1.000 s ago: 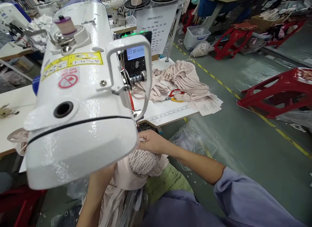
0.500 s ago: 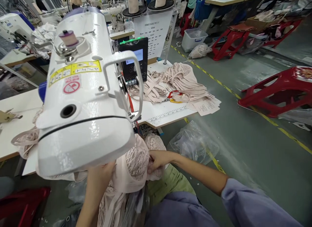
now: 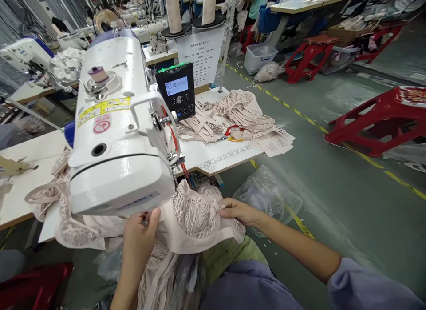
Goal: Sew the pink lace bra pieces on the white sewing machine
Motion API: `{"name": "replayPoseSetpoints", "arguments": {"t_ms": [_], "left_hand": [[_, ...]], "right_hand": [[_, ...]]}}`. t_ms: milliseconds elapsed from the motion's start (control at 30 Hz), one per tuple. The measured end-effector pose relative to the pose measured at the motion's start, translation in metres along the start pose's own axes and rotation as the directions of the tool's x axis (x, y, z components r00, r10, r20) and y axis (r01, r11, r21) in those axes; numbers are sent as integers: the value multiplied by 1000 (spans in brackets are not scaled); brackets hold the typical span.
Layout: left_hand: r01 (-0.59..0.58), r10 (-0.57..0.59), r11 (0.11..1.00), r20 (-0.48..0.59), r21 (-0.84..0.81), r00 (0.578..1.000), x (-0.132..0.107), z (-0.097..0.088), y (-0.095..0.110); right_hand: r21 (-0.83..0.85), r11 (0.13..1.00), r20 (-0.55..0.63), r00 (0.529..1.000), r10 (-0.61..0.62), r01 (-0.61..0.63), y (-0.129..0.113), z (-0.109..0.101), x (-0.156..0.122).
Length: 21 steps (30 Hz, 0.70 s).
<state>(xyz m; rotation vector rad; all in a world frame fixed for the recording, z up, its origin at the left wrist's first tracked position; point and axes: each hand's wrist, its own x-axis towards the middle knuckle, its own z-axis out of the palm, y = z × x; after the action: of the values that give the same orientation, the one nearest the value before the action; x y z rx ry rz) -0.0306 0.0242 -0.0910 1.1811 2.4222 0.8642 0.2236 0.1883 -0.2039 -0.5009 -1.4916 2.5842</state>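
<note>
A pale pink lace bra [image 3: 195, 216] lies spread below the head of a white sewing machine [image 3: 116, 137]. My left hand [image 3: 141, 232] pinches the bra's left edge right under the machine head. My right hand [image 3: 238, 211] grips the right edge of the lace cup with closed fingers. The needle area is hidden behind the machine head. More pink lace fabric [image 3: 71, 225] hangs over the table edge at the left.
A pile of pink straps and bras [image 3: 239, 114] lies on the white table [image 3: 219, 152], with red-handled scissors [image 3: 233, 133], paper slips [image 3: 276, 143] and a black control panel [image 3: 177, 91]. A clear plastic bag [image 3: 266, 194] sits on the floor. Red stools [image 3: 379, 121] stand at right.
The view has pulled back and up from the machine. My right hand moved right and down, spreading the lace cup flat. My left hand now shows below the machine head.
</note>
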Motion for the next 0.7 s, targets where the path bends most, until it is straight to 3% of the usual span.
{"name": "replayPoseSetpoints", "arguments": {"t_ms": [100, 167, 233, 267, 333, 367, 400, 433, 500, 533, 600, 700], "left_hand": [[-148, 184, 977, -247, 156, 951, -18, 2, 5], [-327, 377, 921, -277, 212, 884, -36, 6, 22], [-570, 590, 807, -210, 153, 779, -55, 13, 45], [-686, 694, 719, -157, 109, 702, -63, 18, 56], [-828, 829, 559, -23, 47, 558, -71, 25, 74], [-849, 848, 527, 59, 16, 527, -72, 28, 78], [-834, 825, 551, 159, -14, 542, -70, 30, 80], [-778, 758, 627, 271, -48, 594, -68, 31, 77], [-538, 521, 836, 463, -108, 717, -60, 30, 66], [-402, 402, 908, 515, -118, 757, -55, 28, 60], [-212, 249, 969, 520, -129, 817, -45, 21, 48], [-130, 163, 986, 406, -109, 899, -28, 9, 38]], "right_hand": [[23, 999, -2, 999, -49, 49, -14, 4, -9], [-55, 993, -15, 994, -105, 104, -27, 9, -14], [-214, 960, 50, 983, -175, 182, -44, 20, -18], [-314, 921, 140, 971, -193, 228, -54, 27, -20], [-488, 804, 387, 910, -150, 340, -72, 46, -23], [-545, 740, 492, 865, -98, 394, -80, 55, -24], [-593, 679, 553, 832, -46, 433, -88, 64, -25], [-638, 621, 572, 820, -12, 455, -93, 71, -26], [-720, 533, 518, 855, -15, 445, -101, 81, -25], [-756, 507, 460, 887, -37, 413, -102, 82, -23], [-806, 488, 334, 938, -91, 334, -103, 81, -14], [-839, 470, 225, 962, -157, 273, -100, 74, 7]]}}
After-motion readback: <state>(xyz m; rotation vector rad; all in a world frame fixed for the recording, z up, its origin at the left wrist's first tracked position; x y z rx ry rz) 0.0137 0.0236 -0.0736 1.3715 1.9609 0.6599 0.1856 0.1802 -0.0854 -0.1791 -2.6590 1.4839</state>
